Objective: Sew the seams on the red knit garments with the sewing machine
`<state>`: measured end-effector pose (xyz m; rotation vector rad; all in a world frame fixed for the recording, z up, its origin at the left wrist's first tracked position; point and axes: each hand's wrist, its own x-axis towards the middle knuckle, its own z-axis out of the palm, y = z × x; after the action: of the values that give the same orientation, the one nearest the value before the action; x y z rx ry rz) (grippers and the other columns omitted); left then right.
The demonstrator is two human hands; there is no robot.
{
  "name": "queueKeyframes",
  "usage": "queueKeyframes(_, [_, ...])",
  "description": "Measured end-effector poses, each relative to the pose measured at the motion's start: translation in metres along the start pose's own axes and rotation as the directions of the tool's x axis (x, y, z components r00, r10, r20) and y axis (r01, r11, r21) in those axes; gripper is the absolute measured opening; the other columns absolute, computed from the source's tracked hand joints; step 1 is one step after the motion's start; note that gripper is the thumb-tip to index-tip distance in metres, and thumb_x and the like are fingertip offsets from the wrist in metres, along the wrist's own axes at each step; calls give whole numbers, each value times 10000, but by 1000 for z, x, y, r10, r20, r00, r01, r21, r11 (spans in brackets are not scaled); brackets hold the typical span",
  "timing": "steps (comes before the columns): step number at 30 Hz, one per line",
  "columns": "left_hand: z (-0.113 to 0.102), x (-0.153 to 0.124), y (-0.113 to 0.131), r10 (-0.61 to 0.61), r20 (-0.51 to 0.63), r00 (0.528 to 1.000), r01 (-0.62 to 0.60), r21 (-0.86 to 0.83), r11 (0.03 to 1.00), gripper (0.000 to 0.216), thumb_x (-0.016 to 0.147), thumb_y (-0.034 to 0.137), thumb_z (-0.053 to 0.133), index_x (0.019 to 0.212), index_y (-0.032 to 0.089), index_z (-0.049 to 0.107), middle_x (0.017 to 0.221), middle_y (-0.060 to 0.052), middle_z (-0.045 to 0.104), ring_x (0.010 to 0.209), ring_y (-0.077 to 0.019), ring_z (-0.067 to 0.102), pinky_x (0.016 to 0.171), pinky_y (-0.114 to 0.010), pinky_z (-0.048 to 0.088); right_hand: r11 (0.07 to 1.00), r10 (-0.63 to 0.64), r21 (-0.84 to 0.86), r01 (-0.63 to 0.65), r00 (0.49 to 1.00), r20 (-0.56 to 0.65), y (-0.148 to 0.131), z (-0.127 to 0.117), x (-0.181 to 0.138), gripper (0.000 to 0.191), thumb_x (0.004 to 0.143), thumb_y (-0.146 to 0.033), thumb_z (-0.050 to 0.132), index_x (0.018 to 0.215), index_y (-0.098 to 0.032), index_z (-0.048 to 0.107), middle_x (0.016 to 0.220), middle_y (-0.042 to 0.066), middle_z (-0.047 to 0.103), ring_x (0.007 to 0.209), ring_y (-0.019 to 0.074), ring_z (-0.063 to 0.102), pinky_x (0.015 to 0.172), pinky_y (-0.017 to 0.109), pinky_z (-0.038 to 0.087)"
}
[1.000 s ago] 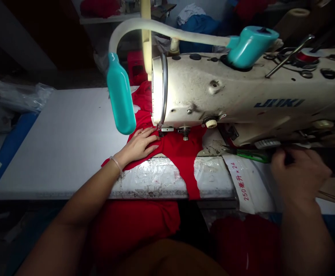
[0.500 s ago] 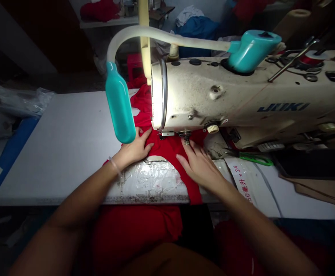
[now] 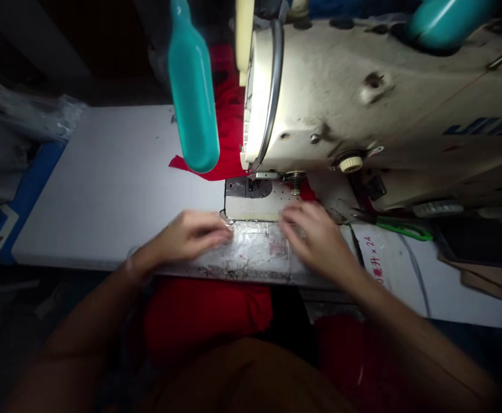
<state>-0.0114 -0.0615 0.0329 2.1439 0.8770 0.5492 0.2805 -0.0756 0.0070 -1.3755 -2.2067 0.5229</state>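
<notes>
My left hand (image 3: 188, 235) and my right hand (image 3: 313, 241) are both blurred and hold nothing, their fingers apart. They rest over a wrinkled clear plastic sheet (image 3: 251, 252) on the table's front edge. The fingertips of both hands are close to the metal needle plate (image 3: 251, 201) of a Juki sewing machine (image 3: 341, 97). The presser foot (image 3: 296, 182) stands above the plate's far side. A red knit fabric (image 3: 229, 123) lies beyond the machine head, with only a small red bit showing near the foot.
A teal plastic bottle (image 3: 193, 86) hangs left of the machine head. Green-handled scissors (image 3: 405, 230) lie at the right, near a white printed paper (image 3: 384, 264). A white table top (image 3: 104, 183) spreads left. Red cloth (image 3: 203, 315) sits below the table edge.
The red fabric no longer lies across the plate and table front; it has gone behind the machine. Both hands have moved closer together onto the plastic sheet, and the view has tilted down.
</notes>
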Motion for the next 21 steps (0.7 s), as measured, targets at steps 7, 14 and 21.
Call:
queueKeyframes(7, [103,-150,25,-517,-100,850,525,232,819,434,982,378,519,1398,262,557,1470,-85,531,1385,-290,461,1192,-534,300,944,-306,267,194,816,491,-85,97,-86,615,993,-471,445,1458,-68,437,1503,188,435,1407,269,418,1163,398,385])
queueKeyframes(14, [178,-190,73,-651,-604,461,881,222,418,426,1015,292,393,1420,241,514,1507,-67,492,1405,-279,414,1135,-531,331,945,-304,125,301,677,670,-105,182,-27,817,949,-684,367,1491,-73,389,1393,178,558,1346,280,491,1163,394,348])
queueKeyframes(21, [221,-212,122,-699,-684,210,942,-50,332,449,986,325,451,1414,207,516,1457,-98,543,1356,-321,470,1099,-552,361,860,-392,181,477,390,833,-161,216,-36,859,960,-720,146,1228,-81,654,1391,216,549,1331,336,496,1136,511,325])
